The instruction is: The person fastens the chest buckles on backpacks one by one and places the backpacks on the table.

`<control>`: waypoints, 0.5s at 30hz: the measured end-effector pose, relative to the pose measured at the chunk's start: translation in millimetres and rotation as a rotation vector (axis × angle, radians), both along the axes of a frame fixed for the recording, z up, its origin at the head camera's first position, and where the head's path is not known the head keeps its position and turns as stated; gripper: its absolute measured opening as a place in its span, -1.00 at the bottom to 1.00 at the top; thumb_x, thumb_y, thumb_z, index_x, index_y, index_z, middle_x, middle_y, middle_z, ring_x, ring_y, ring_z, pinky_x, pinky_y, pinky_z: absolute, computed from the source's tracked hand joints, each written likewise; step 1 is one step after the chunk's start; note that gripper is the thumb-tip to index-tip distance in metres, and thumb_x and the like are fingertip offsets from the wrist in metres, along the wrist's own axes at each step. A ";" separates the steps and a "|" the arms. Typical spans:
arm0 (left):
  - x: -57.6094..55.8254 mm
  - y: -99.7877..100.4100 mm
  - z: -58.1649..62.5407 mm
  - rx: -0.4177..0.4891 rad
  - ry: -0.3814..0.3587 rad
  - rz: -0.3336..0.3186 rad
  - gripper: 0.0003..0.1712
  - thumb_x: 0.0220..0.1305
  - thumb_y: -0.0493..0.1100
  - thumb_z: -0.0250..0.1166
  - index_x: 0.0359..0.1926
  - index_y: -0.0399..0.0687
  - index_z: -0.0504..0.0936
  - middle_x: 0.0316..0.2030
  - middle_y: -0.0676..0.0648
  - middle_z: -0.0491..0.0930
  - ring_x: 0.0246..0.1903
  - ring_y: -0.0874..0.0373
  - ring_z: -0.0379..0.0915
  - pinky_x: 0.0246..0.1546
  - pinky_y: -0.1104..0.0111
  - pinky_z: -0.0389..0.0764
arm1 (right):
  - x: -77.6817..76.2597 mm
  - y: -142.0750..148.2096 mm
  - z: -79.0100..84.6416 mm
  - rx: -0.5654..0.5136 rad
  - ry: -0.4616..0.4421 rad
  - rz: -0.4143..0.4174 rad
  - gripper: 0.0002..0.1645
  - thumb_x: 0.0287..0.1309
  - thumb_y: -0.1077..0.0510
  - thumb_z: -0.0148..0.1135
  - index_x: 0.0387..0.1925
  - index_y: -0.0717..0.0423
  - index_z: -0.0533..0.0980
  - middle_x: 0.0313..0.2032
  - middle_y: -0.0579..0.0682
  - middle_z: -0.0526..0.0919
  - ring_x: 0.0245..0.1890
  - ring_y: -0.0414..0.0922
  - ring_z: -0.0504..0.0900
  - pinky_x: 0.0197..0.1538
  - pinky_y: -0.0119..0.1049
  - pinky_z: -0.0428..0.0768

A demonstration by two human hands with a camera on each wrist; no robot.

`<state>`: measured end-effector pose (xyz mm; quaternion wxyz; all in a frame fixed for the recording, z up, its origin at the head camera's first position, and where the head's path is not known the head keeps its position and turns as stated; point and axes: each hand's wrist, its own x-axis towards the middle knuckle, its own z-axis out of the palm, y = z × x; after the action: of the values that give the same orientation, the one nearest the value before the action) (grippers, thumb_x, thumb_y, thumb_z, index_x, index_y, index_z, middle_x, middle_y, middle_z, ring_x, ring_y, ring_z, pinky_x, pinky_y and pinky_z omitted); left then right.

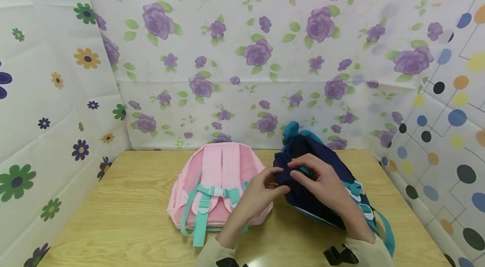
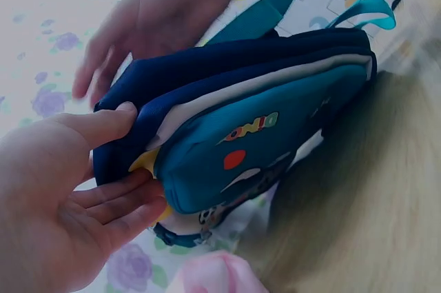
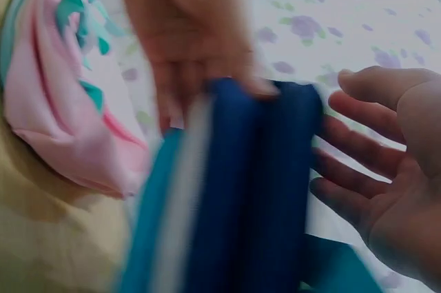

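A navy backpack (image 1: 299, 195) stands tilted on the right of the table, with teal straps (image 1: 382, 220) along its right side. Its teal front, seen in the left wrist view, bears the word DINO (image 2: 251, 127). My left hand (image 1: 257, 195) holds the bag's edge, thumb on the navy fabric and fingers against the front side. Close over the same bag is my right hand (image 1: 322, 178), its fingers loosely bent. In the right wrist view that right hand (image 3: 386, 148) has its fingers spread beside the navy fabric, gripping nothing.
A pink backpack (image 1: 221, 166) with mint straps (image 1: 202, 212) sits left of the navy one, shoulder straps facing up. Both are on a wooden table (image 1: 125, 199). A flowered cloth wall (image 1: 235, 56) rises at the back, with patterned sheets at both sides.
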<state>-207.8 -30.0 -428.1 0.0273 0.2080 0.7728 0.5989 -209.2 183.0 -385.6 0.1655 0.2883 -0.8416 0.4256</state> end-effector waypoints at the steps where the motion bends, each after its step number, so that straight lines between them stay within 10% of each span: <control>1: -0.1 -1.9 -3.0 -0.009 0.002 0.003 -0.41 0.24 0.11 0.39 0.26 0.18 0.49 -0.06 0.06 0.69 -0.07 0.22 0.63 -0.03 0.45 0.61 | 1.3 4.1 2.3 0.009 0.008 0.000 -0.73 0.28 0.16 0.30 0.00 -0.11 0.63 -0.03 -0.25 0.63 0.00 -0.26 0.60 0.03 -0.33 0.62; 15: -8.6 -17.4 -24.5 -0.114 0.043 0.064 -0.46 0.20 0.07 0.44 0.19 0.13 0.58 -0.17 0.08 0.71 -0.21 0.23 0.61 -0.12 0.43 0.59 | -1.9 111.4 -6.8 0.216 -0.169 -0.148 -0.75 0.40 0.01 0.17 0.06 -0.20 0.58 -0.03 -0.10 0.66 -0.08 -0.39 0.61 -0.04 -0.48 0.59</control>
<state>-216.5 -47.4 -452.6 0.0033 0.1940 0.8122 0.5501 -211.1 294.3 -392.5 0.0932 0.2048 -0.9124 0.3420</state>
